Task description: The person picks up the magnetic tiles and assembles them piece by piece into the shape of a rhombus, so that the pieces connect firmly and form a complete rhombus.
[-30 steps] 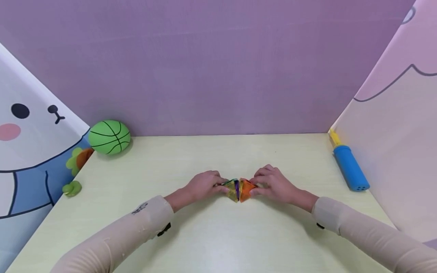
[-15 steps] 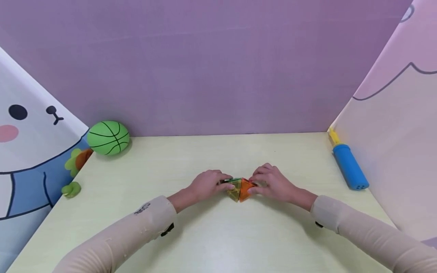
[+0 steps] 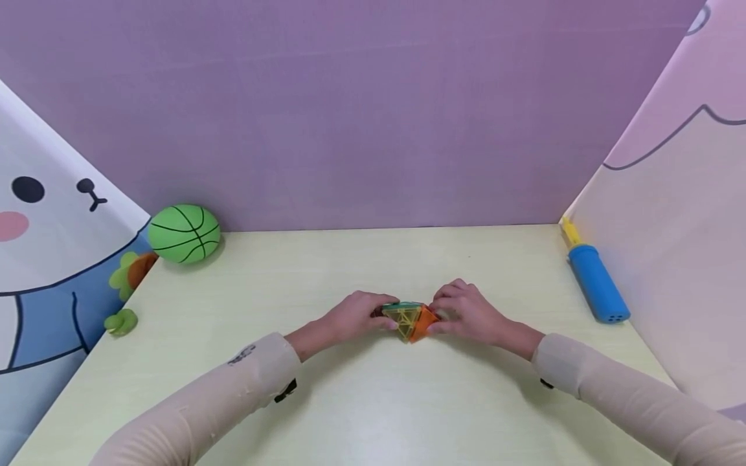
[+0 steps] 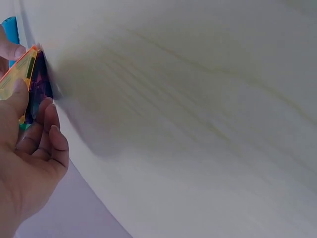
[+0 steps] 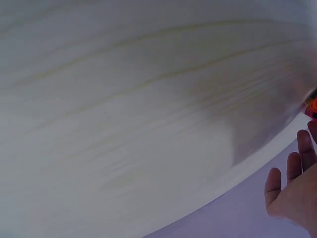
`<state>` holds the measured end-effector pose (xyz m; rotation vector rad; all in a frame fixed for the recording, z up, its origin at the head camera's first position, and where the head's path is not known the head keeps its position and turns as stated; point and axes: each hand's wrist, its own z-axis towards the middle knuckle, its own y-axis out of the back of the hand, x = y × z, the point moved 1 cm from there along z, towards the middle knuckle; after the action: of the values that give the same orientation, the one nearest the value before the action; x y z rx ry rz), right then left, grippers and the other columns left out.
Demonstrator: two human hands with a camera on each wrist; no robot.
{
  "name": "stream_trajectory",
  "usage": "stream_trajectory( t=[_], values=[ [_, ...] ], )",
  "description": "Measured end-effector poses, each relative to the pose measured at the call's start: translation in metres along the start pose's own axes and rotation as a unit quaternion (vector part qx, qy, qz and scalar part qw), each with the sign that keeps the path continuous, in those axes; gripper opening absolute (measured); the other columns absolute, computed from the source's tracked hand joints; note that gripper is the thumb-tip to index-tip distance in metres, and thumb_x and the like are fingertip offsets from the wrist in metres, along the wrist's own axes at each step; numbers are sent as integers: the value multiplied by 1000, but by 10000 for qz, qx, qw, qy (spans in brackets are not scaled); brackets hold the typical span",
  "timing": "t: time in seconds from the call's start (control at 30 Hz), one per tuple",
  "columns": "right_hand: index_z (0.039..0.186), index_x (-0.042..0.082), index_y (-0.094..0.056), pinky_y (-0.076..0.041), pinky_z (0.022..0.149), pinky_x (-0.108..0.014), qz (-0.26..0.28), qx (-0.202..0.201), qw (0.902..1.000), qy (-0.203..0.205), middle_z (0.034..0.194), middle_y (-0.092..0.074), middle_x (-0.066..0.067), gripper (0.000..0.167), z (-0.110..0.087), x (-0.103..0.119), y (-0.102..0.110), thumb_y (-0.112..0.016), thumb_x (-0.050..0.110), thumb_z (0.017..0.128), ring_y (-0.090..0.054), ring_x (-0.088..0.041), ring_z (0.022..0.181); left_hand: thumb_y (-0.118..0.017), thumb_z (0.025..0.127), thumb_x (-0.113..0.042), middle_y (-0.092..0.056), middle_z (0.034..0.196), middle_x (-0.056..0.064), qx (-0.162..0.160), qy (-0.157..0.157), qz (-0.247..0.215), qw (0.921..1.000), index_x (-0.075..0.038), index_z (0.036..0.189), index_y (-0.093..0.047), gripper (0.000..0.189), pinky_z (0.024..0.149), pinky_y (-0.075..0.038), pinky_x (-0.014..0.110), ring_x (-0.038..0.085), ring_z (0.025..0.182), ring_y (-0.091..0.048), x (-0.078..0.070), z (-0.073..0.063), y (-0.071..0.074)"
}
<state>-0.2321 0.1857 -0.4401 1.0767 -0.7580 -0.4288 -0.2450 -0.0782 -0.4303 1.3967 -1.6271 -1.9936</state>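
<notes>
Translucent magnetic tiles form a small pointed block between the two hands at mid-table in the head view. Its front shows a yellow triangular tile (image 3: 407, 317) meeting an orange triangular tile (image 3: 422, 325), with a green tile (image 3: 408, 305) along the top. My left hand (image 3: 350, 317) pinches the yellow side between thumb and fingers. On the other side my right hand (image 3: 469, 314) pinches the orange part. A dark purple tile (image 4: 41, 89) shows behind the yellow one in the left wrist view. The right wrist view catches only a sliver of the orange part and some fingers (image 5: 293, 166).
A green ball (image 3: 184, 234) with basketball lines sits at the table's back left corner. Below it, by the left edge, lies a small green toy (image 3: 121, 321). A blue pump (image 3: 598, 285) with a yellow end lies along the right edge. A purple backdrop (image 3: 373, 116) rises behind the table.
The gap between the yellow and orange parts, with purple showing in it, has closed. More of the yellow face and green top shows, and the block has turned slightly.
</notes>
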Motion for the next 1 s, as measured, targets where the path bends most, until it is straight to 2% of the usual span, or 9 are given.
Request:
stream_trajectory(
  t=[0.17,0.53,0.77,1.0],
  values=[
    [100,17,-78,-40,84,-37,-58,11,10000,-49,105,-70,2,34,1,1,-2,-85,41,77,-53,-18,102,-71,91,-40,-72,113,-2,-66,20,2,10000,-13,130,-65,48,85,-52,28,8,90,-61,-3,1,-1],
    [100,17,-78,-39,83,-36,-147,17,9998,-149,105,-70,3,36,3,4,-4,-85,44,77,-53,-18,103,-70,91,-42,-71,110,-5,-60,91,51,9999,-15,132,-63,49,81,-50,25,7,87,-59,-2,1,-1],
    [96,19,-78,-38,82,-35,-227,95,9997,-93,103,-69,2,28,0,1,-1,-86,39,77,-52,-18,101,-71,92,-39,-66,87,-7,-134,317,-11,9994,-16,133,-65,47,67,-47,24,8,74,-55,3,-6,8],
    [93,21,-79,-37,80,-35,-147,-35,9999,14,100,-69,2,22,-1,-3,-4,-86,34,78,-52,-18,98,-70,93,-38,-67,90,-7,-381,88,370,9985,-17,124,-71,38,64,-46,23,6,75,-55,7,-12,14]
  ],
)
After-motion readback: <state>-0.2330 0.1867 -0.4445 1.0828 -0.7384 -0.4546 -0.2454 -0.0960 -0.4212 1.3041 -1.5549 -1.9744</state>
